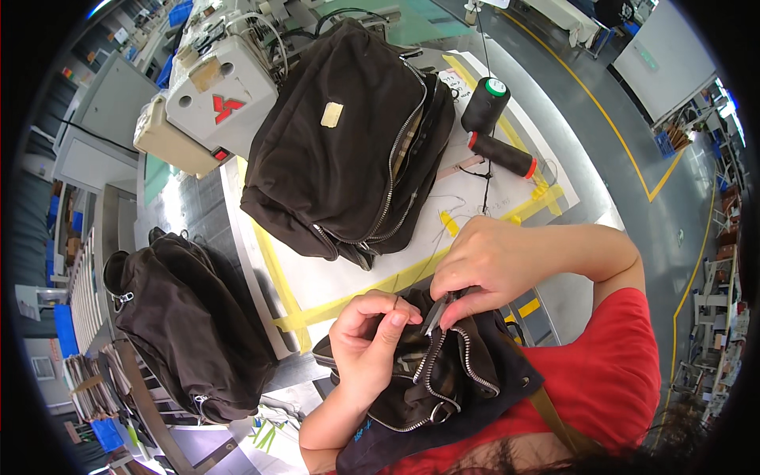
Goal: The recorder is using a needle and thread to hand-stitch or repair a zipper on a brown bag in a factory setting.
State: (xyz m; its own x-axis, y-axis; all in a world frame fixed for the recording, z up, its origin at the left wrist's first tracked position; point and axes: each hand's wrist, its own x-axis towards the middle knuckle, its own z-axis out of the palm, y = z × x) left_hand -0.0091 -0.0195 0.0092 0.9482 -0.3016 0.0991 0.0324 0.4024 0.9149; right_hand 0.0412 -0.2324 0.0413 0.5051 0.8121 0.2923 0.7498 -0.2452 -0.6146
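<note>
A dark brown fabric bag (408,400) with silver-toothed zippers lies on my lap, its zipped opening curving below my hands. My right hand (487,257) is closed around small metal thread snips (432,319), whose blades point down at the bag's zipper edge. Thumb and forefinger of my left hand (362,340) are pinched together on a thin dark thread (397,286), close to the left of the snips. Where the thread meets the bag is hidden by my fingers. Beneath the bag, a dark navy apron (507,388) covers my lap.
Ahead stands a larger dark bag (332,158) on taped white paper (309,281). Another dark bag (190,324) rests at the left. A sewing machine (218,103) is behind it. Black thread spools (484,107) occupy the table's right side.
</note>
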